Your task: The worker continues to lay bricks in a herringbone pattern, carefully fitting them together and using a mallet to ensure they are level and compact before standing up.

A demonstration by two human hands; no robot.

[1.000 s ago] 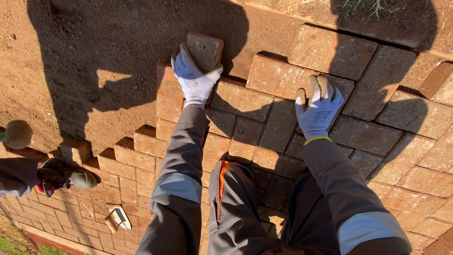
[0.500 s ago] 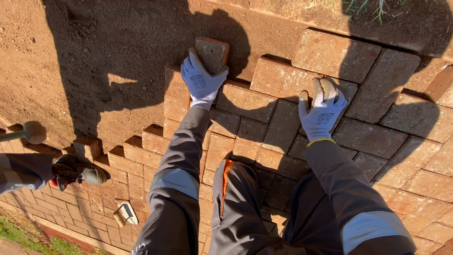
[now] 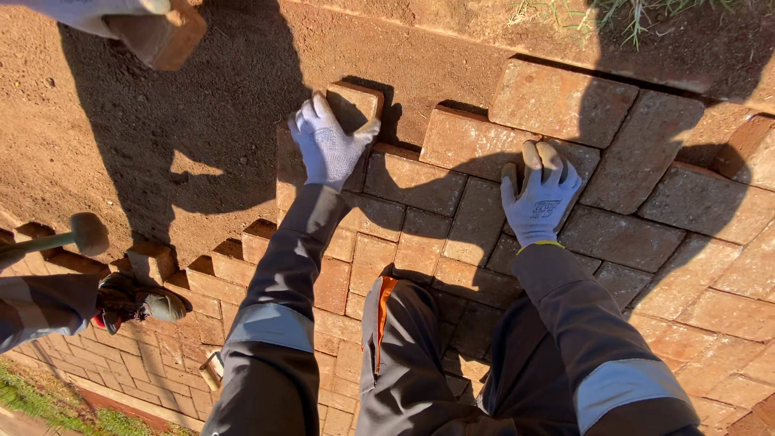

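My left hand (image 3: 327, 145), in a white glove, grips a reddish paving brick (image 3: 358, 100) that sits at the edge of the laid paving, against the bare sand. Fingers lie over its left side and the thumb hooks its right edge. My right hand (image 3: 539, 190), also gloved, rests flat on the laid paving bricks (image 3: 622, 238), fingertips touching a brick in the outer row (image 3: 464, 141), and holds nothing. My grey sleeves and knees fill the lower part of the view.
Levelled sand (image 3: 161, 137) lies to the left of and beyond the paving. Another person's gloved hand holds a brick (image 3: 157, 36) at top left. At the left edge a second person's gloved hand (image 3: 133, 300) and a mallet (image 3: 85, 234) show. Grass (image 3: 638, 12) borders the far side.
My left hand has brought the brick down against the paving edge. Another person's hand with a brick has come into view at top left. My right hand stays on the paving.
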